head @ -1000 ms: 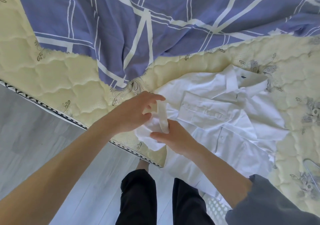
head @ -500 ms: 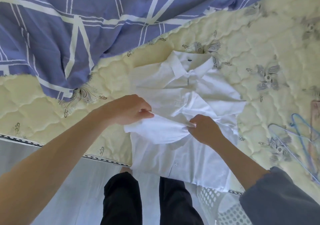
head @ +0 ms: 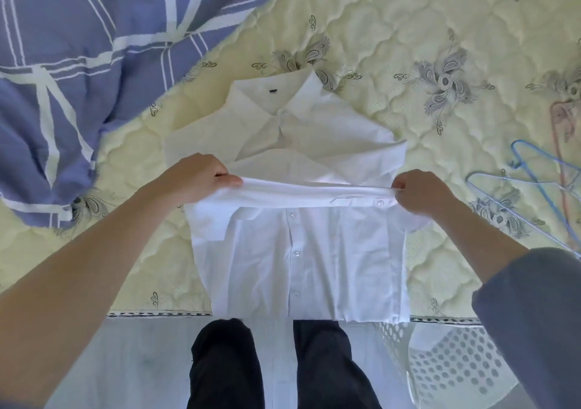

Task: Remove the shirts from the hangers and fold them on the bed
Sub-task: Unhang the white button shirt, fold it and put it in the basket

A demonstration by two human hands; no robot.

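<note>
The shirt (head: 298, 251) is plain white with white buttons (head: 296, 253) and 1 small black tab (head: 273, 90) in the collar (head: 251, 94). The mattress (head: 408, 31) beneath is pale yellow, quilted in wavy lines, with grey paisley flowers. At 10 o'clock the duvet (head: 78, 47) is periwinkle blue crossed by white stripes. At 3 o'clock lie 1 light blue hanger (head: 528, 144) and 1 pinkish-red hanger (head: 557, 144). At 5 o'clock the basket (head: 456, 367) is white with round holes; at 6 o'clock the trousers (head: 226, 371) are black.

Soft, even light fills my view, bright enough that the white shirt (head: 298, 251) nearly washes out along its lifted fold. Shadows on the bed (head: 408, 31) are faint. The wide lens stretches everything toward the corners, and fine detail looks soft
</note>
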